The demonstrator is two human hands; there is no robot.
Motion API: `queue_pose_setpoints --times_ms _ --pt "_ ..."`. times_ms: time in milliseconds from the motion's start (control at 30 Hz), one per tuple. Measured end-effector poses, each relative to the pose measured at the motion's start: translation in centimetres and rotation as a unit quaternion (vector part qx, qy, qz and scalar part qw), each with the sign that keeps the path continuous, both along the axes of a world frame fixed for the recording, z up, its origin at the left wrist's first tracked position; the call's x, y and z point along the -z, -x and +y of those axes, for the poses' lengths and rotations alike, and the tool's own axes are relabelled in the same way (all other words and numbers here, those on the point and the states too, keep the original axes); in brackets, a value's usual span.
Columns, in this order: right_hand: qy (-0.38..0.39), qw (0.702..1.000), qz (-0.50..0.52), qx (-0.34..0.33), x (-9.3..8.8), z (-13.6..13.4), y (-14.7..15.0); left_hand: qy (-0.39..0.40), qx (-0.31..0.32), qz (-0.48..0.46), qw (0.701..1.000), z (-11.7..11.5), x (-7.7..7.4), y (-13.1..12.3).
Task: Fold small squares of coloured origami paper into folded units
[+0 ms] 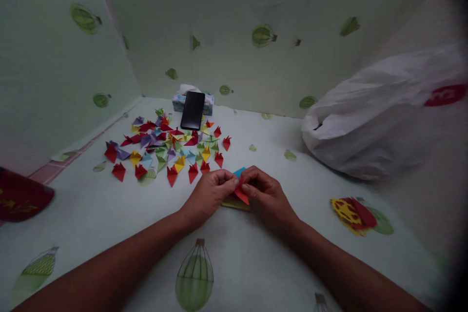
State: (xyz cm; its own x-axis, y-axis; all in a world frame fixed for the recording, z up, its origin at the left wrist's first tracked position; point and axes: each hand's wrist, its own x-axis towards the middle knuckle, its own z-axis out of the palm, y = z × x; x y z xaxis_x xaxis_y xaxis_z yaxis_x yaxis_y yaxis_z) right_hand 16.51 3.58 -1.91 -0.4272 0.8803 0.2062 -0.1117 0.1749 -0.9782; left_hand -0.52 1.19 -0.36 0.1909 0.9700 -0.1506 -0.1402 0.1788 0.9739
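Over the bench point(153, 258), the left hand point(215, 190) and right hand point(268, 194) both have thumb and fingers drawn together in a pinch on a small red paper point(242, 196), held between them; a yellow paper point(235, 204) shows below it and a blue paper point(239, 172) behind it. An uneven pull could skew a crease or tear the red paper. Well right of it lie yellow and red cut-outs point(346, 212). Beyond it, leftward, spread folded birds point(171, 154), which a leftward swing of the left hand might scatter. Farthest beyond, a phone point(193, 110) leans on a tissue box point(208, 103); a bump could slide it.
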Motion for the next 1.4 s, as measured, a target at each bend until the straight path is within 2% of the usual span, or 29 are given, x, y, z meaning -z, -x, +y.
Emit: queue_pose_setpoints --times_ms 600,867,1000,1133,1400 --pt "0.082 0.996 0.031 0.014 0.11 -0.31 0.32 -0.090 0.010 0.075 0.993 0.16 0.22 0.08" --pt "0.117 0.992 0.028 0.040 0.14 -0.54 0.60 -0.197 -0.037 0.189 0.961 0.06 -0.23 0.18" --pt "0.159 0.985 0.063 0.026 0.29 -0.62 0.71 -0.187 -0.050 0.169 0.966 0.02 -0.20 0.09" --pt "0.173 0.981 0.080 0.016 0.28 -0.59 0.75 -0.181 -0.034 0.163 0.969 -0.04 -0.12 0.18" --pt "0.174 0.982 0.068 0.002 -0.03 -0.59 0.74 -0.291 -0.022 0.239 0.926 0.13 0.01 0.67"
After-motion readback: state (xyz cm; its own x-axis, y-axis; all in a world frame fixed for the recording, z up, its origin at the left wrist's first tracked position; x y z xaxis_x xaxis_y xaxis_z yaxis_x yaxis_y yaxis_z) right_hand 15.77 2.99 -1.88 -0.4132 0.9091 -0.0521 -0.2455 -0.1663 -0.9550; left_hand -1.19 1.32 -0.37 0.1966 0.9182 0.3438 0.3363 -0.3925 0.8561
